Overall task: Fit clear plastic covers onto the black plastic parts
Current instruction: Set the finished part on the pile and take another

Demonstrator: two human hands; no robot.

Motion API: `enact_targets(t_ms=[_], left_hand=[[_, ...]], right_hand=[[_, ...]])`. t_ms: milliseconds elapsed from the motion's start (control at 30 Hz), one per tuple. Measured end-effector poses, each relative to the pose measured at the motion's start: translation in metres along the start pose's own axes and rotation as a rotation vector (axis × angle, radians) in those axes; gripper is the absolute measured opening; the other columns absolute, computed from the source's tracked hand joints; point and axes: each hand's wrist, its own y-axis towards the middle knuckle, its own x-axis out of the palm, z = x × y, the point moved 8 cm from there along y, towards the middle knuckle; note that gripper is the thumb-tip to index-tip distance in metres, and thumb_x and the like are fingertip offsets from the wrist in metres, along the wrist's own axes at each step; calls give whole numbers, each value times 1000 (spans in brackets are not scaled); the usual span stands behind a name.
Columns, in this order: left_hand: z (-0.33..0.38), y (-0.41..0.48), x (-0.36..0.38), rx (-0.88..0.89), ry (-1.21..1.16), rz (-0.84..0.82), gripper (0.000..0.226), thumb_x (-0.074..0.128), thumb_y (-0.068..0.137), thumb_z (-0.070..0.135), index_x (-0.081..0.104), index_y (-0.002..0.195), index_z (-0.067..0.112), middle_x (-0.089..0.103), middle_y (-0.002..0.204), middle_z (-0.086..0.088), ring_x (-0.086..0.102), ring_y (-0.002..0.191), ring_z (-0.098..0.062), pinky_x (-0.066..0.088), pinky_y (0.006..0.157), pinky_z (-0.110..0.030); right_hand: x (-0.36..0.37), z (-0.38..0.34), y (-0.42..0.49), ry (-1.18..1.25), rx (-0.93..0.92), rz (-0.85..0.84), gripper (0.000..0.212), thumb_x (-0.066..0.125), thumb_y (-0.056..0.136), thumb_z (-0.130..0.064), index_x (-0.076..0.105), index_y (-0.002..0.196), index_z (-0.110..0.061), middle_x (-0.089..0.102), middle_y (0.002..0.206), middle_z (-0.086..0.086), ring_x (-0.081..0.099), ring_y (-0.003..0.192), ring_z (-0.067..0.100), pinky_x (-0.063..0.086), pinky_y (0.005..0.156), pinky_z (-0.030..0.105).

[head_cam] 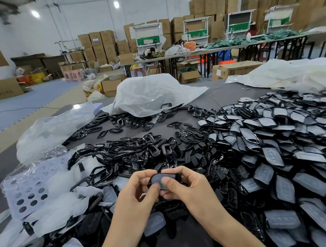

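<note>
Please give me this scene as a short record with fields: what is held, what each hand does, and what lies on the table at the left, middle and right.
held: one black part with a clear cover on top
left hand: grips the part from the left, thumb on top
right hand: grips the part from the right, thumb on top
table: grey
right: large pile of covered parts
middle: pile of black frames
left: loose clear covers, holed sheet, plastic bags

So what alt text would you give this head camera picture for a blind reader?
The left hand and right hand pinch a black part with a clear cover on it, over a grey table heaped with black frames. Covered pieces pile up on the right; plastic bags lie left.
</note>
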Motion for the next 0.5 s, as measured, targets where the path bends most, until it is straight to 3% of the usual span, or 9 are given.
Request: enact_targets(t_ms=[167,300,500], left_hand=[[-5,-4,7,-47,-33,-96,37,64,91,3,63,115,32,72,99,7,67,89,-7,55,81,-23],[-3,-4,4,-48,-96,-60,31,56,97,4,67,114,28,74,100,5,70,89,-10,53,78,-17],[5,-4,3,61,8,5,33,55,98,4,72,109,30,72,101,8,69,89,-8,50,75,-11]], right_hand=[[3,2,1,-21,-14,-30,10,70,91,-6,70,101,-7,76,92,11,75,79,22,60,69,26],[-3,-2,3,-15,-28,-5,10,70,91,-6,69,101,-7,77,89,8,74,72,23,59,67,24],[0,0,2,-85,-57,-20,13,67,94,-7,69,105,-13,76,90,9,74,75,21,57,69,22]])
